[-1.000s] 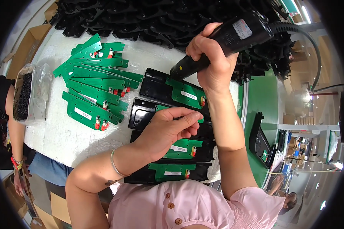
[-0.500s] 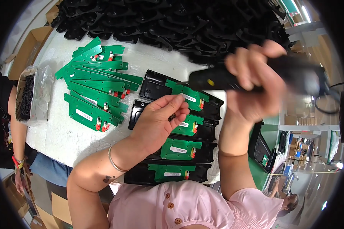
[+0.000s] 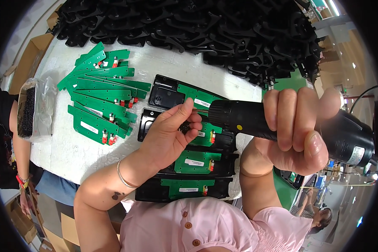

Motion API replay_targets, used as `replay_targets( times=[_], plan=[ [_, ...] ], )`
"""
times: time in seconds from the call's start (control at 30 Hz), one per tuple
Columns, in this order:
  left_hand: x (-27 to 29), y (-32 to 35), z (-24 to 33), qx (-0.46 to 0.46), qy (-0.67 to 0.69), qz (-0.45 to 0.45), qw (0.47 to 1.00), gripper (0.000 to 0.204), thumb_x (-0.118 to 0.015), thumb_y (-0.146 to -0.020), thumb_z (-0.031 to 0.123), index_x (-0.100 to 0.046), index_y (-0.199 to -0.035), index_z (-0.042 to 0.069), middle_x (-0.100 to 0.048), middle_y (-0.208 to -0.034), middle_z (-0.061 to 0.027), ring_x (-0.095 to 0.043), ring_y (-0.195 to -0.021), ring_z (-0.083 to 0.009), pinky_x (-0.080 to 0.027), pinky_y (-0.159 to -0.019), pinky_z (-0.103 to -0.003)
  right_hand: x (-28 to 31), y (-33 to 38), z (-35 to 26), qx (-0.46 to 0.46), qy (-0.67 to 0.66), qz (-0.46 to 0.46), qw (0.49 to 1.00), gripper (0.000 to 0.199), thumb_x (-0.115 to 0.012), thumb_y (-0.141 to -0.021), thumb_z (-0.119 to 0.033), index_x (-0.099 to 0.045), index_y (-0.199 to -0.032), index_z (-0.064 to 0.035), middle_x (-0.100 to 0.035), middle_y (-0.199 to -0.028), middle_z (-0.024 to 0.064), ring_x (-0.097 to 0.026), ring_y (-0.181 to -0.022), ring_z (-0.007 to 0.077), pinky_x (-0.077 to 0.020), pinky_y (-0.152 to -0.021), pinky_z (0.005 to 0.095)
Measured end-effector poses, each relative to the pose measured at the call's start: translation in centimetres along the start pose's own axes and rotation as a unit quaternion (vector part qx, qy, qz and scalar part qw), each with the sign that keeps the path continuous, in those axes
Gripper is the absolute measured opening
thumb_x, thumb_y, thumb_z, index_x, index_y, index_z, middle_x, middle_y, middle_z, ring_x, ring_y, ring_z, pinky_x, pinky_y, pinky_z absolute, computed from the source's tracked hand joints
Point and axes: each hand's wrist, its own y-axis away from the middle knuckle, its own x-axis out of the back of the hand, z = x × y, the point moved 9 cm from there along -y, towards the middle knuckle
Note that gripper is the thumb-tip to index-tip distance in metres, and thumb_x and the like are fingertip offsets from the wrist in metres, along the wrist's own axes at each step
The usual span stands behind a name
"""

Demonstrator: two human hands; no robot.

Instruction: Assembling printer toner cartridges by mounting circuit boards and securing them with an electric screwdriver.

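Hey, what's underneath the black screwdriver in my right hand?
The front of the screwdriver is over the farthest green circuit board and its black casing, both partly visible. The board's right end is covered, so I can't tell what sits there.

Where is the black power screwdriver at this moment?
In the head view, the black power screwdriver is right of centre, gripped in the right hand, its bit pointing left at the fingertips of the left hand.

Place: we saw an electronics workshop.
Worktop (image 3: 164, 61): we had circuit boards (image 3: 199, 156), heaped black plastic shells (image 3: 185, 29).
Electric screwdriver (image 3: 248, 117): we held it.
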Motion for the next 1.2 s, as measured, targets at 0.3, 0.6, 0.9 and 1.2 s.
replay_targets(
  times=[0.3, 0.6, 0.9, 1.2],
  plan=[
    [-1.1, 0.9, -3.6, 0.113, -0.030, 0.003, 0.993, 0.033, -0.038, -0.094, 0.015, -0.041, -0.118, -0.008, -0.054, -0.110, -0.0214, -0.055, -0.104, -0.0311, -0.044, -0.093, -0.035, 5.3, 1.7, 6.1, -0.056, 0.090, 0.198, 0.974, 0.027, -0.053, -0.071, 0.000, -0.042, -0.096, -0.0002, -0.047, -0.059, 0.0039, -0.042, -0.045, 0.0118, -0.0373, -0.045, 0.0254],
    [-2.0, 1.3, -2.9, 0.105, -0.151, -0.044, 0.982, 0.021, -0.044, -0.093, 0.021, -0.053, -0.102, 0.003, -0.060, -0.095, -0.0109, -0.059, -0.091, -0.0188, -0.047, -0.080, -0.029, 6.0, 2.4, 8.0, -0.093, 0.084, 0.214, 0.969, 0.024, -0.050, -0.068, 0.004, -0.044, -0.090, 0.0013, -0.050, -0.059, 0.0056, -0.045, -0.045, 0.0117, -0.0386, -0.045, 0.0249],
    [-0.9, 1.1, -2.5, 0.070, -0.097, 0.044, 0.992, 0.016, -0.056, -0.087, 0.013, -0.055, -0.099, 0.003, -0.059, -0.092, -0.0047, -0.057, -0.082, -0.0104, -0.047, -0.076, -0.021, 4.9, 2.2, 8.6, -0.142, 0.119, 0.184, 0.965, 0.017, -0.056, -0.068, 0.005, -0.047, -0.081, -0.0013, -0.052, -0.061, 0.0040, -0.048, -0.050, 0.0083, -0.0384, -0.047, 0.0218],
    [0.0, 0.6, -1.0, 0.020, -0.025, 0.042, 0.999, 0.013, -0.059, -0.086, 0.015, -0.057, -0.093, 0.005, -0.059, -0.085, -0.0018, -0.057, -0.078, -0.0082, -0.047, -0.072, -0.019, 2.6, 1.1, -0.2, 0.028, 0.002, 0.085, 0.996, 0.024, -0.047, -0.074, -0.005, -0.047, -0.098, -0.0036, -0.043, -0.061, -0.0036, -0.042, -0.052, 0.0060, -0.0337, -0.055, 0.0232]
  ],
)
